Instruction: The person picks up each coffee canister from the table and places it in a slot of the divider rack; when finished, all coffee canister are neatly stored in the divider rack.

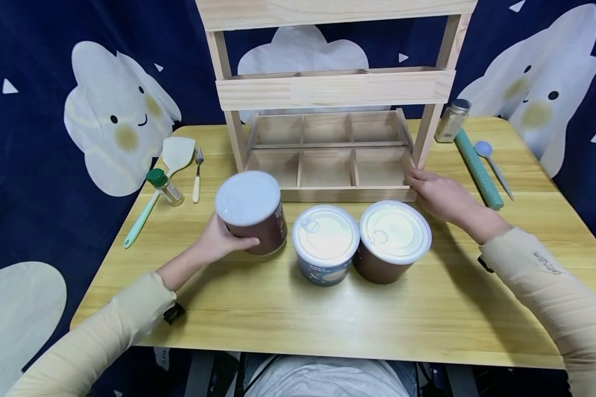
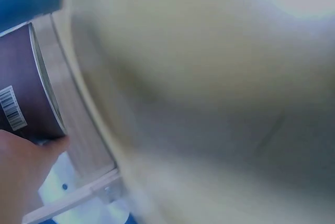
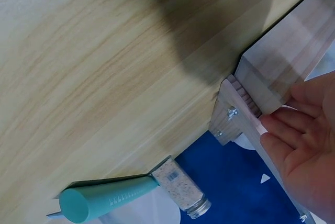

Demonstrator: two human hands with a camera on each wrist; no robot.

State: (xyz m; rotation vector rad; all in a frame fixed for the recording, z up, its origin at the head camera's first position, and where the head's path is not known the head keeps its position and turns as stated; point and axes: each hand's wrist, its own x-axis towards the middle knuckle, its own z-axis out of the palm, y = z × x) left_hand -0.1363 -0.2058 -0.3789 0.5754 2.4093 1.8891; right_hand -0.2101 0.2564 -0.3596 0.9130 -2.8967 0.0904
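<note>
In the head view my left hand (image 1: 221, 241) holds a brown can (image 1: 255, 234) with a pale lid, thumb across its front, left of two other lidded cans. The left wrist view shows its barcode on the brown can (image 2: 23, 85). The blue-labelled can (image 1: 325, 242) and a second brown can (image 1: 384, 264) stand side by side on the table. My right hand (image 1: 442, 196) touches the front right corner of the wooden rack's bottom tray (image 1: 347, 194). In the right wrist view the right hand's (image 3: 306, 140) fingers rest against that tray corner, relaxed.
The wooden rack (image 1: 335, 91) stands at the back, its bottom tray split into compartments. On the left lie a spatula (image 1: 177, 153), a fork (image 1: 197, 173) and a green-capped jar (image 1: 165, 187). To the right are a shaker jar (image 1: 452, 121), a teal cylinder (image 1: 479, 168) and a spoon (image 1: 494, 165).
</note>
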